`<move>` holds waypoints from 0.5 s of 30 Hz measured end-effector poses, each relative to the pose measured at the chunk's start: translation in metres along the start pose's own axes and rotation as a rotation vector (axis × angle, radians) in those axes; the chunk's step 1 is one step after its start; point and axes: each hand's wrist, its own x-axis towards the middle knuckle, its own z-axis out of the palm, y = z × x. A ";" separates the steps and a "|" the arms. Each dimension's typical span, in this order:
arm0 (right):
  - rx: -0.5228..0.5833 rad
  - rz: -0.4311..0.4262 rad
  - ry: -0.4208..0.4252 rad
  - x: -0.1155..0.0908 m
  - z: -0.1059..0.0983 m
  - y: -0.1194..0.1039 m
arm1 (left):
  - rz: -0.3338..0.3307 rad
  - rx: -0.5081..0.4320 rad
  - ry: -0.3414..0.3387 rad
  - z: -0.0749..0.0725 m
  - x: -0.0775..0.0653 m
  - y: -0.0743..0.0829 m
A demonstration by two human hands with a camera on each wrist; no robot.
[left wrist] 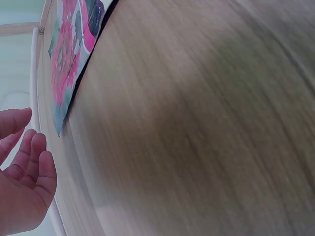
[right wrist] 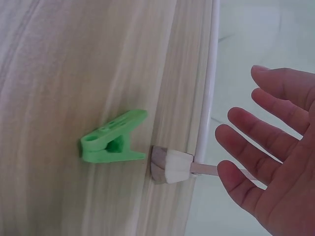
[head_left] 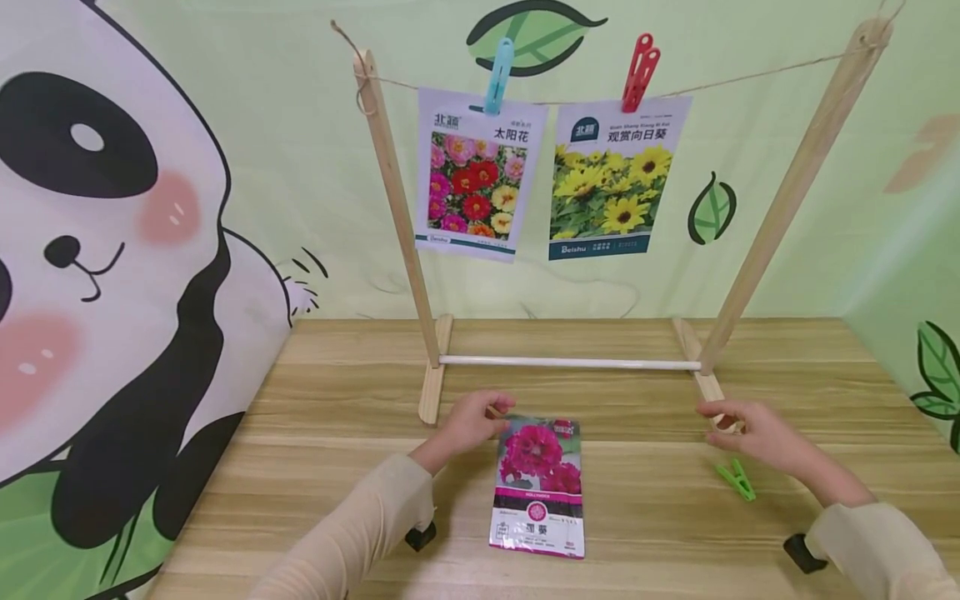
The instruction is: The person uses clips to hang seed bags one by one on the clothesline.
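Note:
A seed packet [head_left: 536,500] with magenta flowers lies face up on the wooden table [head_left: 637,533]. My left hand [head_left: 471,423] hovers at its upper left corner, fingers loosely bent. In the left wrist view a gap shows between that hand [left wrist: 27,184] and the packet [left wrist: 66,54], and nothing is held. On the right, my right hand [head_left: 757,433] is just above a green clothespin [head_left: 737,481] that lies on the table. The right wrist view shows its relaxed, spread fingers [right wrist: 256,147] apart from the clothespin [right wrist: 110,140].
Behind the hands stands a wooden frame [head_left: 795,196] with a white crossbar [head_left: 570,362] and a twine line [head_left: 750,77]. From the twine hang a portulaca packet [head_left: 476,179] under a blue clothespin [head_left: 498,77] and a sunflower packet [head_left: 615,179] under a red clothespin [head_left: 640,75].

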 end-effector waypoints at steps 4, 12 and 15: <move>0.005 -0.003 -0.003 -0.002 0.001 0.002 | -0.001 0.015 0.004 0.000 0.000 -0.001; -0.002 0.043 -0.041 -0.007 0.003 0.006 | -0.006 0.039 0.003 0.001 0.000 -0.001; 0.016 0.066 -0.048 -0.010 0.003 0.006 | -0.001 0.045 0.004 0.001 -0.001 -0.003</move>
